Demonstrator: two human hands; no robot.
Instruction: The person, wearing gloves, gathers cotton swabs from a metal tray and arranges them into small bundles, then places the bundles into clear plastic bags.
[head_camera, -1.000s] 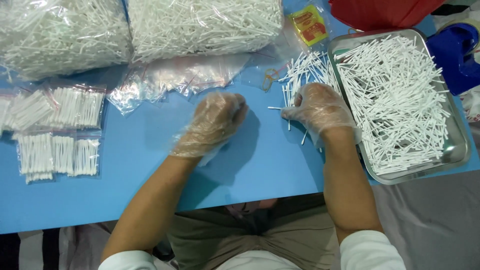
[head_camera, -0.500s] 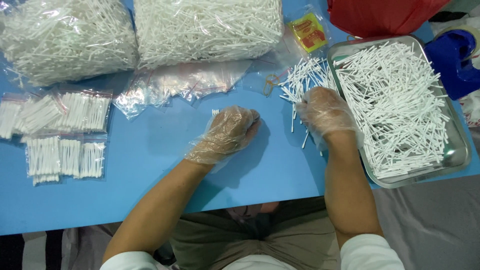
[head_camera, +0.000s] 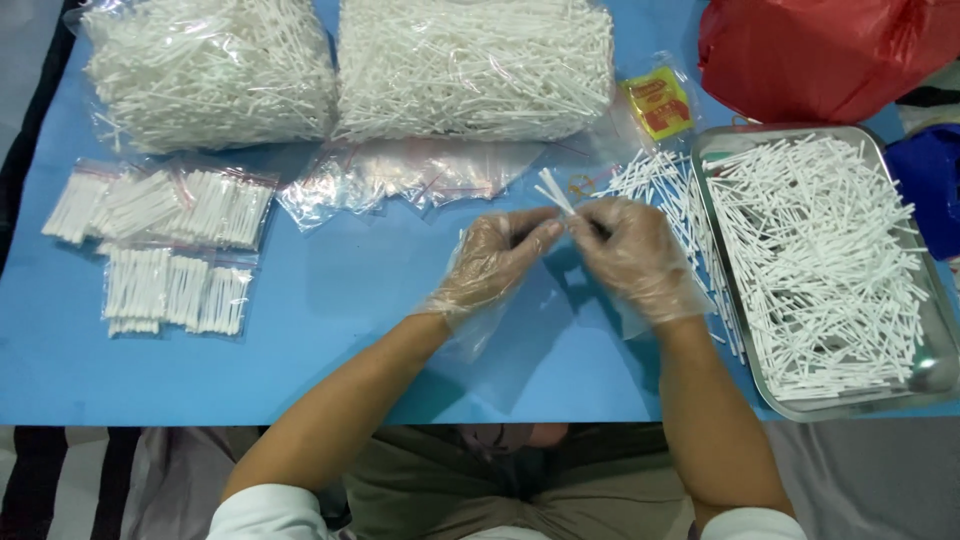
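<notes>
Both my hands wear thin clear plastic gloves and meet above the middle of the blue table (head_camera: 330, 330). My left hand (head_camera: 497, 257) and my right hand (head_camera: 632, 252) pinch a small bunch of white sticks (head_camera: 553, 190) between their fingertips; the sticks poke up and to the left. A loose heap of the same white sticks (head_camera: 655, 180) lies on the table just beyond my right hand. To the right stands a metal tray (head_camera: 715, 215) filled with several white sticks (head_camera: 820, 260).
Two big clear bags of white sticks (head_camera: 210, 70) (head_camera: 475, 65) lie along the far edge. Small filled packets (head_camera: 170, 205) (head_camera: 175, 290) sit at the left, empty clear bags (head_camera: 400, 180) in the middle. A yellow packet (head_camera: 658, 102), red bag (head_camera: 830, 55) and blue object (head_camera: 925, 185) are at the right.
My hands have come together from apart. The right hand left the loose heap with a few sticks, and both hands now hold the bunch raised off the table.
</notes>
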